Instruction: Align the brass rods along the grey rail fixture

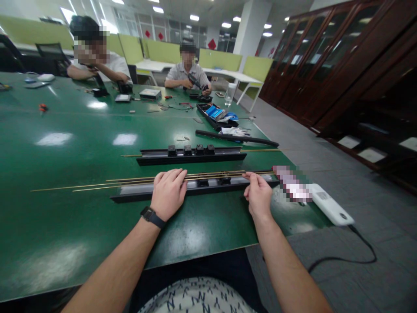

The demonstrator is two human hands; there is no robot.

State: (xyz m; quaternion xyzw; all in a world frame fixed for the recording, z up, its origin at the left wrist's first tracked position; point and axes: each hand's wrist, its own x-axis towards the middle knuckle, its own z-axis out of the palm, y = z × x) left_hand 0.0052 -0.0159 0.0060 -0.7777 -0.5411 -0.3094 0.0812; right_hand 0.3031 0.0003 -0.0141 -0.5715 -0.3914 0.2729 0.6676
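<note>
A long black rail (133,198) with a grey inner channel lies across the table in front of me. Several thin brass rods (215,174) run along it and stick out far past its left end. Small black blocks (203,181) sit in the channel between my hands. My left hand (169,191), with a dark watch on the wrist, is laid over the rail and rods, fingers curled together over the far side. Toward the rail's right end, my right hand (259,193) pinches at the rods with thumb and forefinger; the exact rod held is hard to make out.
Behind lies a second black rail (192,161) with several black blocks and brass rods. Farther back are a black strip (254,140), gloves (234,131) and a black tray (208,118). A phone (291,182) and white device (330,206) lie right. Two people sit opposite.
</note>
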